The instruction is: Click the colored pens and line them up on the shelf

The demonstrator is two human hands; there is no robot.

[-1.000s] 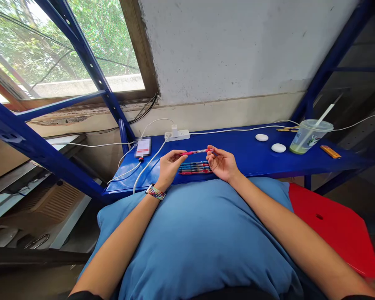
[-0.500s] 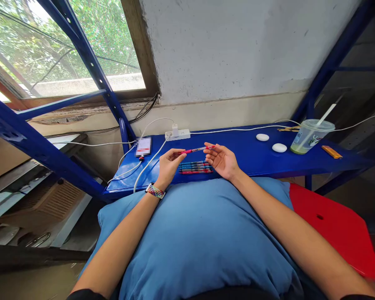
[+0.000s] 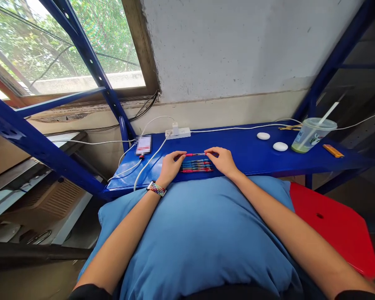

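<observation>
A red pen (image 3: 195,154) lies level between my two hands, just beyond a row of pens. My left hand (image 3: 171,165) pinches its left end between thumb and fingertips. At the other end, my right hand (image 3: 222,160) closes its thumb and fingers on the tip. Several blue and red pens (image 3: 196,166) lie side by side on the blue table (image 3: 231,143), parallel to the held one and partly behind my hands. Whether the held pen touches the tabletop I cannot tell.
Two white egg-shaped objects (image 3: 280,146), a plastic cup (image 3: 312,135) with a straw and an orange packet (image 3: 333,151) are at the right. A power strip (image 3: 178,133), cables and a phone-like device (image 3: 143,144) sit left. A blue pillow (image 3: 200,233) covers my lap; a red stool (image 3: 331,225) stands right.
The red pen has gone from tilted to level and come down toward the row. My right hand has turned from palm-up with spread fingers to a pinch on its right end.
</observation>
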